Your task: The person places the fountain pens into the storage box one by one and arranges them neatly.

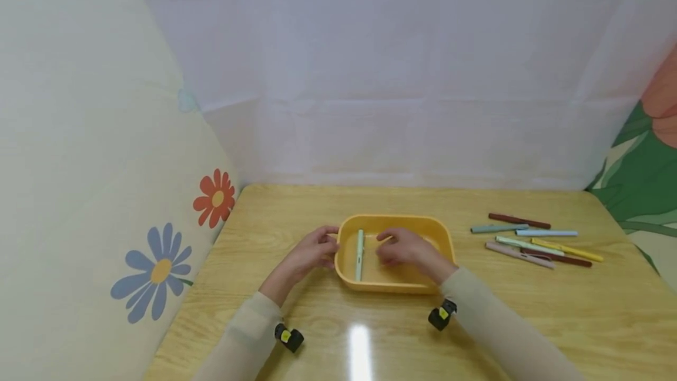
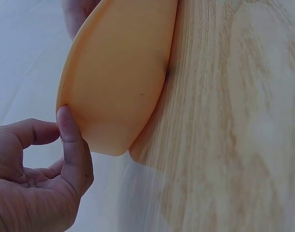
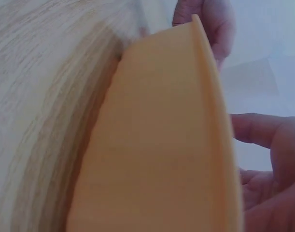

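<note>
A yellow-orange plastic tray (image 1: pixel 395 288) sits on the table, with a pale green pen (image 1: pixel 360 254) lying lengthwise toward me near its left end. My left hand (image 1: pixel 316 247) pinches the rim at that end; in the left wrist view the finger and thumb of the left hand (image 2: pixel 46 164) meet at the tray's edge (image 2: pixel 113 82). Inside the tray is my right hand (image 1: pixel 404 249), fingers bent down toward the floor to the right of the pen. The wall of the tray (image 3: pixel 152 125) hides its fingertips in the right wrist view, and I cannot tell whether they hold anything.
To the right of the tray lies a loose group of several pens, among them a yellow pen (image 1: pixel 567 250), a light blue pen (image 1: pixel 547 233), a dark red pen (image 1: pixel 519 220) and a mauve pen (image 1: pixel 519 255). A white cloth (image 1: pixel 338 75) hangs behind the wooden table (image 1: pixel 296 207).
</note>
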A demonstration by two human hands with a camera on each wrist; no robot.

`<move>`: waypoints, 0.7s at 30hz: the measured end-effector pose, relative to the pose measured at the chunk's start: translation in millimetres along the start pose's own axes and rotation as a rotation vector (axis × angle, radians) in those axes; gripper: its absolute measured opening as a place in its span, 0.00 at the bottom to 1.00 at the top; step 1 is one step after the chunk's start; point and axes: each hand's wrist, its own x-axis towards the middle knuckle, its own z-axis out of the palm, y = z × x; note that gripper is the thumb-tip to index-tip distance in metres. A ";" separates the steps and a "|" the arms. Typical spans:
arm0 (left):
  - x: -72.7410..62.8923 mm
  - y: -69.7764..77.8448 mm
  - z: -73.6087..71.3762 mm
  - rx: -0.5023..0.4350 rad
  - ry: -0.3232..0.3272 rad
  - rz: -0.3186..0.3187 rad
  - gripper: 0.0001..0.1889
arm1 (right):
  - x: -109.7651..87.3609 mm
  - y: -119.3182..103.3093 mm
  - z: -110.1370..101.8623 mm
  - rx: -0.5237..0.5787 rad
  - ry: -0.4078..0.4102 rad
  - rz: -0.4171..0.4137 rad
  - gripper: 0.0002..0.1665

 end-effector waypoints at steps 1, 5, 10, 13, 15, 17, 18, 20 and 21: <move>-0.3 -0.2 -0.2 -0.002 0.000 0.001 0.28 | -2.9 -0.8 -2.5 -0.004 -0.005 -0.010 0.26; -1.9 -0.3 -0.3 -0.006 0.003 0.001 0.28 | -16.0 -4.5 -13.6 -0.031 -0.006 -0.053 0.27; -2.0 0.4 -0.9 0.002 0.004 -0.002 0.28 | -29.9 -5.5 -28.2 -0.053 -0.020 -0.109 0.30; -1.9 0.9 -1.1 0.008 0.002 0.003 0.28 | -36.6 -3.8 -37.3 -0.054 -0.039 -0.136 0.31; -2.0 1.1 -1.2 0.011 0.001 0.006 0.28 | -40.5 -1.6 -43.4 -0.062 -0.046 -0.161 0.32; -1.9 0.9 -1.0 0.008 0.002 0.008 0.28 | -45.1 0.8 -49.2 -0.083 -0.042 -0.183 0.33; -1.9 0.7 -0.8 0.007 0.001 0.008 0.28 | -47.8 1.7 -51.9 -0.094 -0.032 -0.187 0.33; -2.1 0.4 -0.4 0.007 0.002 0.008 0.28 | -53.6 3.0 -57.1 -0.122 -0.011 -0.198 0.33; -2.2 0.5 0.0 0.008 0.001 0.008 0.28 | -56.6 3.4 -59.8 -0.136 -0.001 -0.200 0.33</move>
